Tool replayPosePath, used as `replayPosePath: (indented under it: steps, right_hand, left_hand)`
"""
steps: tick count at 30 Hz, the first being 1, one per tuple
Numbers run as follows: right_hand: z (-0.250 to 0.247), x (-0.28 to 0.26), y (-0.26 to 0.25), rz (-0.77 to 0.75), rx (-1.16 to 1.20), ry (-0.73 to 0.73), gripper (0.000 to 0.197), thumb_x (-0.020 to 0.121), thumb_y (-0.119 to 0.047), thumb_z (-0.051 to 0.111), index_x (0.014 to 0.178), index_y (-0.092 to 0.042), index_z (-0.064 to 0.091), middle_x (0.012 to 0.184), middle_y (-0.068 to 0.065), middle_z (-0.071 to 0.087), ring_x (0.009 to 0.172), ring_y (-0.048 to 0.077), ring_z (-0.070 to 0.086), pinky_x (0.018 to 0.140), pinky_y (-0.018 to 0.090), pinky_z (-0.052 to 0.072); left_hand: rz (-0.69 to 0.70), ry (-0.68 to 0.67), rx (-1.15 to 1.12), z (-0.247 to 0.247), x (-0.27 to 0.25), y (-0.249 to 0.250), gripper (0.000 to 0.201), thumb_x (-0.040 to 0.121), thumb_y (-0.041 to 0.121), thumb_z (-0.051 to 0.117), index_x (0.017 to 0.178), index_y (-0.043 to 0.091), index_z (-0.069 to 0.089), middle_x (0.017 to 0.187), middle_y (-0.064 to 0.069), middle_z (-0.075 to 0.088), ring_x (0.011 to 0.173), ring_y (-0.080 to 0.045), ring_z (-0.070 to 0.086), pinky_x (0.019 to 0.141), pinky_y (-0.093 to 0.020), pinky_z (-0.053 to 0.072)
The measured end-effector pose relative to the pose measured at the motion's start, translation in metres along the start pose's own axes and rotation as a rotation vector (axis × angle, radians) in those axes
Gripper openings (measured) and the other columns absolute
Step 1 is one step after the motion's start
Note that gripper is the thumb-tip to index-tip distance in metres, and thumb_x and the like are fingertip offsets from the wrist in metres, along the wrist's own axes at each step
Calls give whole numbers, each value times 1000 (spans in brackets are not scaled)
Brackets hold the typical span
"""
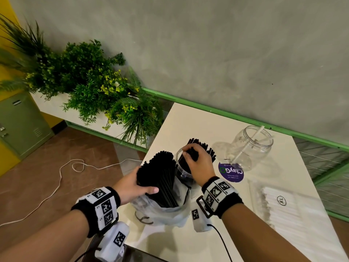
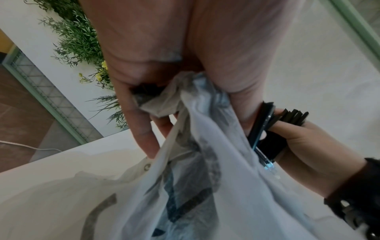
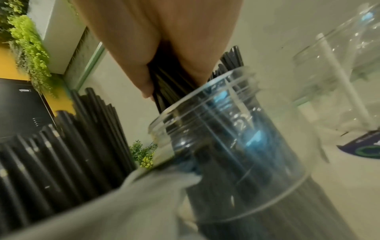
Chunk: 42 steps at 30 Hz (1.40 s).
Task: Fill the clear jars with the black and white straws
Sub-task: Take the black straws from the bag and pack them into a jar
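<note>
A thick bundle of black straws [image 1: 162, 178] stands in a translucent plastic bag [image 1: 166, 214] at the table's near edge. My left hand [image 1: 136, 184] grips that bundle and the bag's top [image 2: 185, 100]. Just right of it a clear jar [image 1: 184, 173] holds black straws [image 3: 226, 162]. My right hand [image 1: 196, 159] grips a smaller bunch of black straws [image 3: 170, 81] at the jar's mouth. A second clear jar [image 1: 251, 146] farther right holds one white straw [image 1: 247, 146]. White straws in a clear pack [image 1: 283, 205] lie at the right.
The white table [image 1: 198, 121] meets a green rail [image 1: 226, 112] and grey wall behind. A purple round sticker [image 1: 231, 172] lies by the far jar. Green plants [image 1: 98, 86] stand left of the table. A white cable [image 1: 62, 173] trails on the brown floor.
</note>
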State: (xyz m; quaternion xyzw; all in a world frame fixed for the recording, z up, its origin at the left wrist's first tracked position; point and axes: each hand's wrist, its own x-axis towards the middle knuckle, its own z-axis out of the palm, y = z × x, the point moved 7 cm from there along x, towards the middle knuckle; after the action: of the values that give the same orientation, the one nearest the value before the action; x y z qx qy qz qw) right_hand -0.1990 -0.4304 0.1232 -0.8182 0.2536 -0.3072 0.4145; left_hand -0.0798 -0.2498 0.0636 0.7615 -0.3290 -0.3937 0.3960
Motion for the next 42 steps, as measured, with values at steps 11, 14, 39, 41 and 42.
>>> replayPosePath:
  steps: [11,14,39,41,42]
  right_hand:
    - [-41,6,8,105,241,88,24,95,-4,53,107,-24,56,101,-2,71,97,11,68,91,30,49]
    - [-53,5,1,24,-6,114,8,91,-12,61,91,-20,64,88,-8,66,87,13,60,79,23,47]
    - [-97,10,-7,-135,-315,231,20,91,-3,60,109,-7,67,94,-1,60,78,4,58,82,25,52]
    - [-99,5,-13,-183,-295,283,23,87,2,62,109,-6,65,95,1,58,78,2,58,74,8,47]
    - [-99,3,-15,-202,-310,282,21,86,2,63,106,-6,64,93,1,57,76,6,59,72,7,46]
  left_hand:
    - [8,3,-5,-1,0,2,133,18,85,70,132,25,37,114,12,55,113,-10,51,91,-22,38]
    - [0,8,-1,-2,0,1,131,17,86,69,130,26,36,114,12,55,112,-10,50,90,-22,38]
    - [-4,20,-59,-2,1,-4,111,29,70,82,123,31,37,104,20,55,102,-16,61,82,-26,49]
    - [1,17,-52,-2,0,-4,113,27,72,78,123,32,37,104,20,56,102,-15,60,84,-25,48]
    - [10,10,-56,-1,-1,-3,115,25,74,77,124,32,37,105,19,56,103,-14,59,82,-22,47]
